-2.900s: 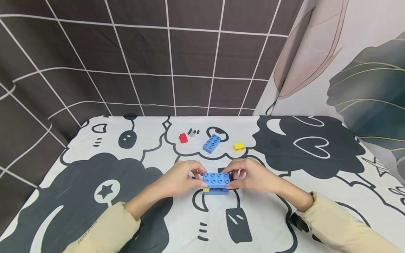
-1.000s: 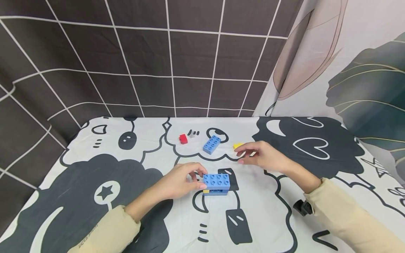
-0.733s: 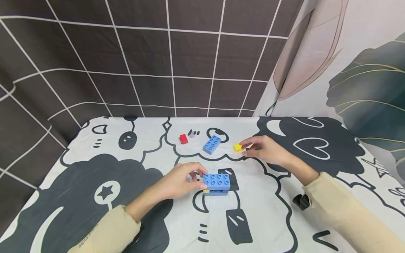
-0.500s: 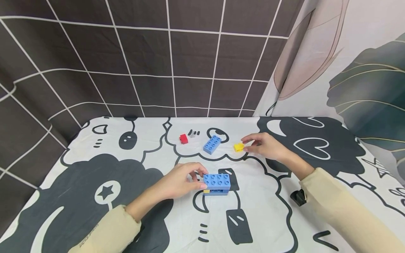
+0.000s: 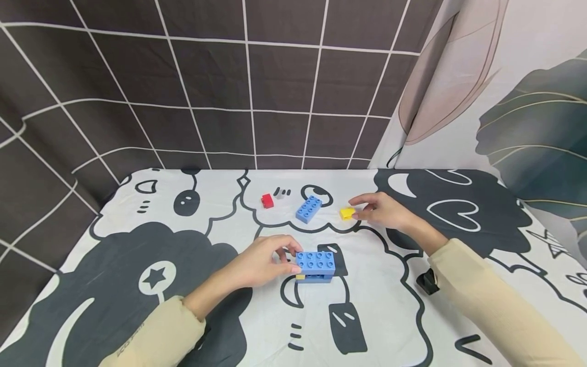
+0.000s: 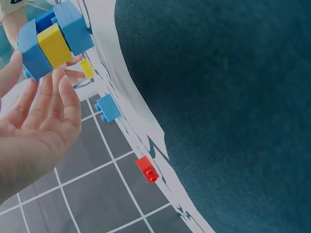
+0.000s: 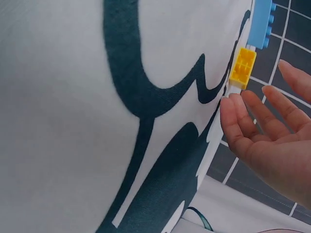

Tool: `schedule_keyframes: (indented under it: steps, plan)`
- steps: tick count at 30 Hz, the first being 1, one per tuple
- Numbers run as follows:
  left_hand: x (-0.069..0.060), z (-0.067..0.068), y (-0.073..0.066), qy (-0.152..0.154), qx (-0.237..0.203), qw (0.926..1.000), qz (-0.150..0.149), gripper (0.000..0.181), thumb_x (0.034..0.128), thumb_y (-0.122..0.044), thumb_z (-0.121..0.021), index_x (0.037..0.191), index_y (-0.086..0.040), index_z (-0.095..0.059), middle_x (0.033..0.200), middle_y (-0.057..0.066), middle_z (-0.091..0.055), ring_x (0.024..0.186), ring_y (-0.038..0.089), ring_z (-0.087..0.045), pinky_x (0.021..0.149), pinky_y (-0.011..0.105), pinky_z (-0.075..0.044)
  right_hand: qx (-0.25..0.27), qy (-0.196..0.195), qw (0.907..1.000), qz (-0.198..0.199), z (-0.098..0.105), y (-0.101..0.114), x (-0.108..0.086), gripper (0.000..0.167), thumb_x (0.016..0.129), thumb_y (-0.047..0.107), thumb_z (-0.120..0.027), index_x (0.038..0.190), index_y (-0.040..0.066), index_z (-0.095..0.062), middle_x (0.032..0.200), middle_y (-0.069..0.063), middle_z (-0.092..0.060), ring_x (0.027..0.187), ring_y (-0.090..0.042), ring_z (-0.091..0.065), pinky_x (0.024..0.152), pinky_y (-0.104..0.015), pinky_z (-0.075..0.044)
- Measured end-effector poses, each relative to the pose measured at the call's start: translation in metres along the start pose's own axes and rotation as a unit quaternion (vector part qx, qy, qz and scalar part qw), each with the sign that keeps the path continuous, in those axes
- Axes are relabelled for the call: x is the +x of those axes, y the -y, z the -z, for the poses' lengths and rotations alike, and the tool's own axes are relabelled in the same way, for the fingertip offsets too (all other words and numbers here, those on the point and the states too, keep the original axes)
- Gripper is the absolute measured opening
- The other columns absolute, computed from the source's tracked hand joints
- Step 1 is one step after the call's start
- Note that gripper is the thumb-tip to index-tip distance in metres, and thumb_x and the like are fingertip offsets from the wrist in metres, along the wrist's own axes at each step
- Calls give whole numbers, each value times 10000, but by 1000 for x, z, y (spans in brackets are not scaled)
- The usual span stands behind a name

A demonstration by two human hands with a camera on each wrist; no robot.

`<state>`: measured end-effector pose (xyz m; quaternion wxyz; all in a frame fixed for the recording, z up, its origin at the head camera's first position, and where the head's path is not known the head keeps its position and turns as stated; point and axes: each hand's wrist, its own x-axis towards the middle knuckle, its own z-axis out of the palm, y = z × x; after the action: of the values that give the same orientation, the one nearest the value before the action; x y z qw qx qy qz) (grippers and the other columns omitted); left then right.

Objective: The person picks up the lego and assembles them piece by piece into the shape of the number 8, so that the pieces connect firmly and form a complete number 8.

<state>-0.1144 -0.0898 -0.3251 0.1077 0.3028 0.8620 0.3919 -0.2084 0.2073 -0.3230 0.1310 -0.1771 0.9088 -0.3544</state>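
A stack of toy bricks (image 5: 316, 262) stands on the patterned cloth: a studded blue brick on top, another blue one beneath, and a small yellow brick (image 6: 54, 46) between them at the left end. My left hand (image 5: 260, 262) holds the stack's left end with thumb and fingers. Further back, a loose yellow brick (image 5: 347, 213) lies with its hollow side showing in the right wrist view. My right hand (image 5: 384, 211) is at its right side, fingers apart and fingertips right by it. Whether they touch it, I cannot tell.
A loose blue brick (image 5: 309, 209) lies left of the loose yellow one, and a small red brick (image 5: 267, 201) lies further left. Behind the cloth-covered surface (image 5: 257, 326) hangs a dark grid curtain (image 5: 284, 76). A leaf-print curtain (image 5: 518, 117) is at the right.
My right hand has left the stack and moved back and right, round to the right side of the loose yellow brick. My left hand has stayed on the stack.
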Motion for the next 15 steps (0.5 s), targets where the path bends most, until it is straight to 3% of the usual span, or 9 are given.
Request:
schedule_keyframes:
  steps: [9, 15]
  plan:
    - [0, 0, 0, 27, -6, 10000, 2, 274, 784, -150, -722, 1026, -82, -613, 959, -8, -623, 759, 71, -542, 661, 234, -436, 206, 76, 9997, 123, -1, -5, 0, 313, 839, 28, -605, 1138, -60, -579, 1039, -169, -628, 807, -205, -558, 615, -261, -444]
    - [1, 0, 0, 22, 23, 10000, 48, 277, 783, -160, -724, 1027, -87, -614, 966, -8, -623, 762, 72, -543, 672, 250, -444, 774, 494, 9957, 109, 0, -9, -3, 321, 850, 28, -595, 1147, -85, -557, 994, -166, -641, 824, -222, -601, 663, -290, -493]
